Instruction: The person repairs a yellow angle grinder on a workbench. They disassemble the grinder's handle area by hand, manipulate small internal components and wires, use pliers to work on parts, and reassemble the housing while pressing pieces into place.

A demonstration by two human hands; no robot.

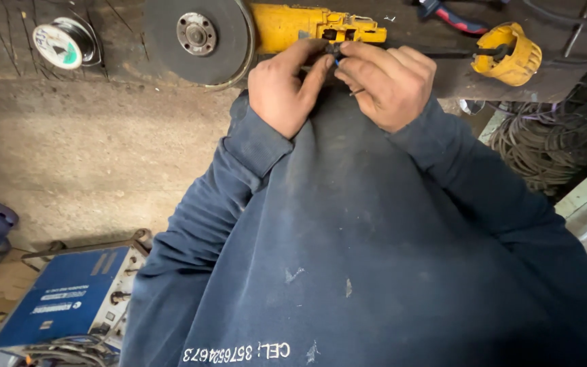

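My left hand (281, 88) and right hand (387, 83) pinch a small dark part (335, 51) with closed fingertips beside the grinder (293, 27), which lies crosswise, disc (197, 39) pointing left

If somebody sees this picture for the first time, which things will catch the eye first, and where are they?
The eye goes first to the yellow angle grinder on the dark workbench at the top, its grey disc to the left. Just below it, the left hand and right hand meet, pinching a small dark part with blue wires against the open grinder body. A blue machine stands at the lower left, a yellow cap at the upper right.
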